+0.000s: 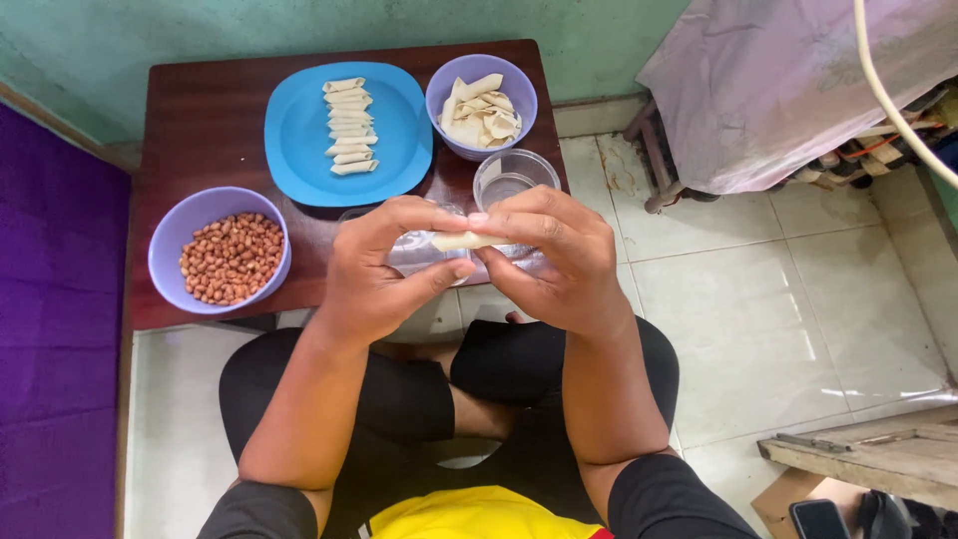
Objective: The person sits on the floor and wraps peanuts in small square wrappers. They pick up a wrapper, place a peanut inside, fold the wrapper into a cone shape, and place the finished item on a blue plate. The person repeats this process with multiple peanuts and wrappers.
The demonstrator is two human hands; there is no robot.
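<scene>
Both hands meet over the near edge of the small dark-brown wooden table (200,110). The left hand (384,265) and right hand (554,260) pinch a pale rolled pastry wrapper (461,241) between thumbs and fingertips, one at each end. Behind them, partly hidden, stand two clear plastic cups (514,175). Farther off lie a blue square plate of finished rolls (299,140) and a lilac bowl of flat wrappers (481,105); a lilac bowl of peanuts (220,250) sits at the near left edge. Bare white tiled floor (778,299) lies open to the right.
</scene>
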